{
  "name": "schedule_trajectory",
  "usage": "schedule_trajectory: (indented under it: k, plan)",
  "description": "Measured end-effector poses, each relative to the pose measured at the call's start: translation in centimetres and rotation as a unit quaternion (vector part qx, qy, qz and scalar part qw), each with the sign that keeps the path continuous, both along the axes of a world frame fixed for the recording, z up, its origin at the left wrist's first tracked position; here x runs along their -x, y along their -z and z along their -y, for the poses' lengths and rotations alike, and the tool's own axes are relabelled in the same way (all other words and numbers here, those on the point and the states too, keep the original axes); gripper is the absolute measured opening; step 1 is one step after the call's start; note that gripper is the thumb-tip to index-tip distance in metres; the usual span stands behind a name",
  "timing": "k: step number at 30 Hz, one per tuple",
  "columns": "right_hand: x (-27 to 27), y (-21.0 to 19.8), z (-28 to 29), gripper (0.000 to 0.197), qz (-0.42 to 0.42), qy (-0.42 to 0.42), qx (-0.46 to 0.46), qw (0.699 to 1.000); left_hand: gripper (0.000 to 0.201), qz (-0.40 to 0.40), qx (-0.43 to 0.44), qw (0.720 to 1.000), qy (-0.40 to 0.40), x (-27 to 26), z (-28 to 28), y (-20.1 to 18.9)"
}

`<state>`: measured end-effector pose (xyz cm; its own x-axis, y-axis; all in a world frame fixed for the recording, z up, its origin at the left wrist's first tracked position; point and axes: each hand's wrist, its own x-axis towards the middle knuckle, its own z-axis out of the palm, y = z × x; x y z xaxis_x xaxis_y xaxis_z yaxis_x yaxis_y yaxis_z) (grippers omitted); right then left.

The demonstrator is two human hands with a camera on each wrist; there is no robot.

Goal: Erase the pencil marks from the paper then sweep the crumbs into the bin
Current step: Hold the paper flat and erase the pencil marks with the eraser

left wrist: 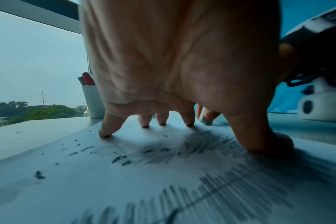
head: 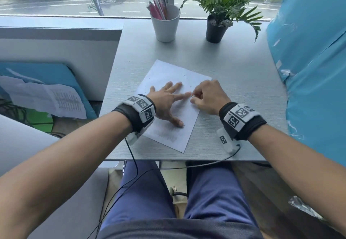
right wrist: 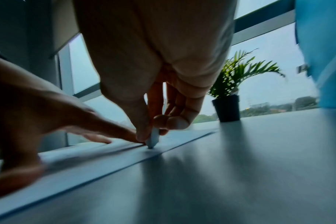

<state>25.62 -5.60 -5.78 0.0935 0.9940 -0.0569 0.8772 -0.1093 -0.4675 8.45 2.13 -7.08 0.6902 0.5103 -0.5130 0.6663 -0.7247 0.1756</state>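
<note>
A white sheet of paper (head: 168, 76) lies at an angle on the grey table (head: 234, 81). My left hand (head: 166, 100) presses it flat with spread fingers (left wrist: 105, 133). Grey pencil marks (left wrist: 211, 186) and dark eraser crumbs (left wrist: 117, 158) cover the paper under and near that hand. My right hand (head: 206, 96) pinches a small white eraser (right wrist: 152, 138) between thumb and fingers, its tip down on the paper right beside the left index fingertip. In the left wrist view the eraser (left wrist: 204, 119) shows behind the fingers. No bin is in view.
A white cup (head: 165, 25) of pens and a potted plant (head: 217, 27) stand at the table's far edge by the window. A blue wrapped object (head: 314, 70) borders the right side. Papers (head: 46, 98) lie on a lower surface to the left.
</note>
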Motion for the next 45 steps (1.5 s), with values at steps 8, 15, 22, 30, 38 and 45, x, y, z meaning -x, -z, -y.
schedule_trajectory:
  k: [8,15,22,30,38,45]
  plan:
    - [-1.5,-1.1,-2.1,0.014,0.018,-0.008,0.019,1.0,0.13,-0.008,0.019,1.0,0.004,0.0,0.0,0.3]
    - [1.4,-0.9,0.5,0.007,-0.023,-0.117,0.083,0.989,0.14,-0.015,0.039,0.999,0.004,0.1,-0.2,0.5]
    - [2.9,-1.0,2.2,0.006,-0.037,-0.115,0.076,0.99,0.146,-0.027,0.037,0.999,0.0,-0.1,0.0,0.5]
    - [0.3,-1.0,-1.0,0.01,-0.015,-0.051,0.013,0.999,0.152,-0.025,0.046,0.999,-0.005,0.1,0.5,0.0]
    - [0.2,-1.4,-1.3,0.01,0.004,-0.07,0.039,0.997,0.156,-0.011,0.048,0.999,-0.001,0.1,0.5,0.1]
    - [4.2,-1.1,3.2,0.006,-0.036,-0.165,0.119,0.979,0.162,-0.023,0.032,0.999,0.006,-0.3,1.1,-0.3]
